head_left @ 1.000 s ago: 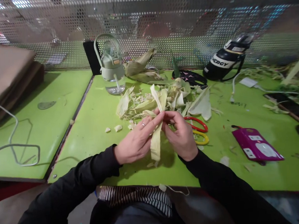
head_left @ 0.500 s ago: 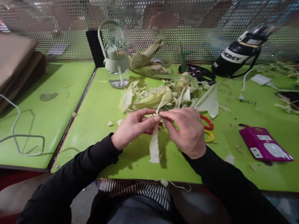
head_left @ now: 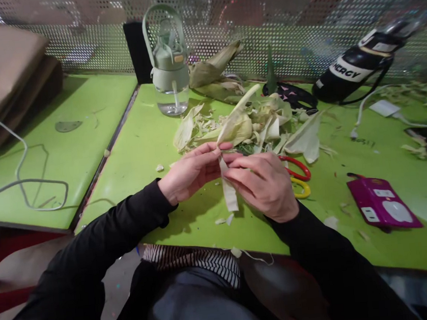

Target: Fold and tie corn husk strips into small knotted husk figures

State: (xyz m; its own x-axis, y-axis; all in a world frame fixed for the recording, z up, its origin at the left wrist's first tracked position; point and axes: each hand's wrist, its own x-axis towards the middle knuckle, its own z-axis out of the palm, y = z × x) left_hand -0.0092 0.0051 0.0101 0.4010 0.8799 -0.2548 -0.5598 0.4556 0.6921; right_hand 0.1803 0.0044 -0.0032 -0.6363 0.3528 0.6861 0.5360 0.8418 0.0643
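Observation:
Between my hands a pale corn husk strip (head_left: 230,193) hangs down over the green table (head_left: 124,147); its upper part leans up toward the husk pile. The thumb and fingers of my left hand (head_left: 201,168) pinch it near its middle. My right hand (head_left: 265,183) has its curled fingertips on the strip's right edge, just below the left thumb. Right behind lies a heap of corn husk pieces (head_left: 240,128). Red and yellow scissor handles (head_left: 301,187) show beside my right hand; the blades are hidden.
A clear water bottle (head_left: 171,79) stands at the back, and a black bottle (head_left: 354,70) lies tilted at right. A purple power strip (head_left: 385,200), white cable plug (head_left: 385,108) and brown paper stack (head_left: 2,63) lie around. Perforated metal screen (head_left: 97,46) closes the back.
The husk strip now stands up above my left fingers, its upper end raised. My right fingers have moved down along it. Small scraps now lie on the table below. The view has shifted slightly.

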